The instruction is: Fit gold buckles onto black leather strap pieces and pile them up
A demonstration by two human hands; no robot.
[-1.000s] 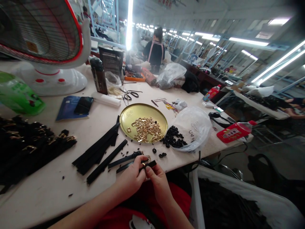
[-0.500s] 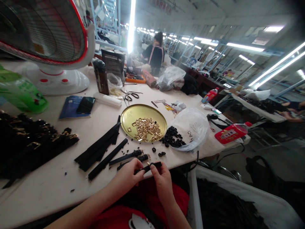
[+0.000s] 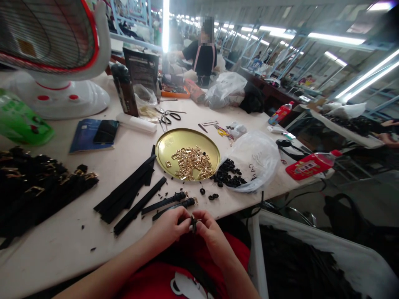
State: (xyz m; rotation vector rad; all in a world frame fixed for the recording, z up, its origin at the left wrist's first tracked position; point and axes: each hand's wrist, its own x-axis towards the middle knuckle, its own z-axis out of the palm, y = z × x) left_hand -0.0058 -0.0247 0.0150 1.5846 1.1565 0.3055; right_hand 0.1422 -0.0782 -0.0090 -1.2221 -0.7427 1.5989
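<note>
Just over the table's front edge, my left hand (image 3: 173,226) and my right hand (image 3: 210,233) meet fingertip to fingertip. Both pinch a black strap (image 3: 193,225), seen nearly end-on; the fingers cover much of it. Two black straps with gold buckles (image 3: 168,202) lie just beyond my left hand. Plain black straps (image 3: 127,187) are spread to the left of those. Gold buckles (image 3: 190,162) are heaped on a round gold tray (image 3: 163,143). Small black loops (image 3: 229,172) spill from a clear plastic bag (image 3: 260,162) beside it.
A pile of buckled straps (image 3: 40,187) covers the table's left side, near a fan (image 3: 62,97). Scissors (image 3: 170,116), a phone (image 3: 106,131) and a red bottle (image 3: 311,165) lie around. A white bin (image 3: 289,222) of black pieces stands at right. A person (image 3: 202,58) is farther back.
The strap between my hands has turned from lying sideways to pointing nearly end-on. My right hand has tipped inward, closer to my left. The camera view has shifted slightly.
</note>
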